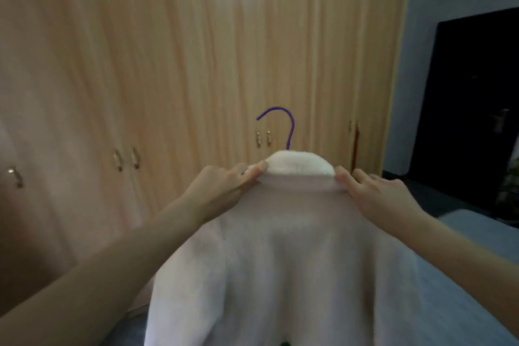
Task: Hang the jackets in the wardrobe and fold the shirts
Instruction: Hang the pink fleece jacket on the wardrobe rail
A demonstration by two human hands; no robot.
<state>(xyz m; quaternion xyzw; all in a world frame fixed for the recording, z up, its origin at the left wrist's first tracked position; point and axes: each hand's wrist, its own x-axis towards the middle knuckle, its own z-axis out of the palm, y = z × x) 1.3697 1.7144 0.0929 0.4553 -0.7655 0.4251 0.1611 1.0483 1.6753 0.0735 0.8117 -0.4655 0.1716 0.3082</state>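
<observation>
Left hand (pixel 224 187) and right hand (pixel 376 194) each pinch the collar edge of the pale pink fleece jacket (pixel 280 261) (white lining showing), its purple wire hanger hook (pixel 290 128) rising between them before closed light wooden wardrobe doors (pixel 182 64).

Two bare forearms enter from the lower corners of the head view, with no sleeve, cuff, watch or bracelet showing on either. The left hand (pixel 224 185) and the right hand (pixel 376 194) wear no gloves or rings. The fingers (pixel 254 173) are slim, with short, plain, unpainted nails. Motion blur softens finer detail.
</observation>
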